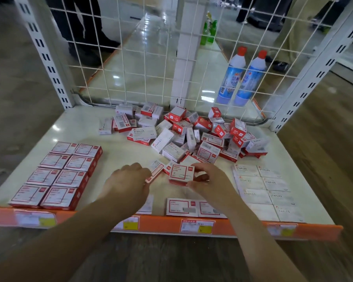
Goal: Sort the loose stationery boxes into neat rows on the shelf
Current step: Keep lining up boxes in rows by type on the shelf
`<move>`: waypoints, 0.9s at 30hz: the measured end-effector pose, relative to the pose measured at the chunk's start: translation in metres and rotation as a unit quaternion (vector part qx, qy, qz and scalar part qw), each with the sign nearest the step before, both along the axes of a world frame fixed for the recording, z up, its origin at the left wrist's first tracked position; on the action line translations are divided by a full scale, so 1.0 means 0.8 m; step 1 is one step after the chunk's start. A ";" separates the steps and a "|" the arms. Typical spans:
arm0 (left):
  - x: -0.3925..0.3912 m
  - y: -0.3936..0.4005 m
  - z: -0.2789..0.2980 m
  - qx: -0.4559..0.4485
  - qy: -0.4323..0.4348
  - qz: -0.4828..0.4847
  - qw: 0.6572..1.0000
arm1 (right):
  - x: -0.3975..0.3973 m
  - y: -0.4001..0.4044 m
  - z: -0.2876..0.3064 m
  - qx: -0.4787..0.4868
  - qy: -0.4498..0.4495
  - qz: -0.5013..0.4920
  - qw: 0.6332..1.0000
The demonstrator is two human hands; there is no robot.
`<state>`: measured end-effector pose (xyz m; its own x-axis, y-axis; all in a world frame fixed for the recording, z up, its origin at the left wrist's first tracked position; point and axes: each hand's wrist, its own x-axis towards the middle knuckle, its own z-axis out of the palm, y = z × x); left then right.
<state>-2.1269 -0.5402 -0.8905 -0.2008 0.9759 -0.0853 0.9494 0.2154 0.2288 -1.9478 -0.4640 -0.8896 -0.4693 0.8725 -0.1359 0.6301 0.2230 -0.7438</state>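
The shelf [114, 157] was white, with an orange front edge [163, 222] carrying four price tags. At its back, against the wire grid [151, 58], lay a loose pile [183, 133] of red-and-white boxes, too jumbled to count. Left of the pile and nearer the front edge, eight red boxes [57, 176] sat in two columns of four, touching. Right of the pile, eight white staple boxes [267, 190] sat the same way, two by four. Between those blocks, just behind the front edge, two red-framed boxes [196, 208] lay side by side.

The left hand [128, 182] had its fingers curled, pinching a small box [156, 170] by its near end, just in front of the pile. The right hand [210, 184] held a red box [181, 174] beside it, thumb on the near side and fingers curled over the far side.

Behind the grid, right of the pile, stood two blue bottles [240, 78] with red caps.
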 end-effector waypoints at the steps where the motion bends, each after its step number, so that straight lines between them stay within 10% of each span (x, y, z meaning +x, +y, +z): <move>1: -0.008 -0.002 0.002 -0.002 0.009 0.000 1.000 | -0.009 -0.001 -0.001 0.009 -0.002 0.009 1.000; 27: -0.156 -0.022 -0.013 -0.011 -0.010 0.138 0.990 | -0.202 0.007 -0.009 0.066 0.001 0.010 0.998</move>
<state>-2.2514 -0.5579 -0.9007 -0.4580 0.8817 -0.1132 0.8489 0.4716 0.2385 -2.1094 -0.4583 -0.8971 -0.4873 0.8730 -0.0198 0.6230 0.3317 -0.7084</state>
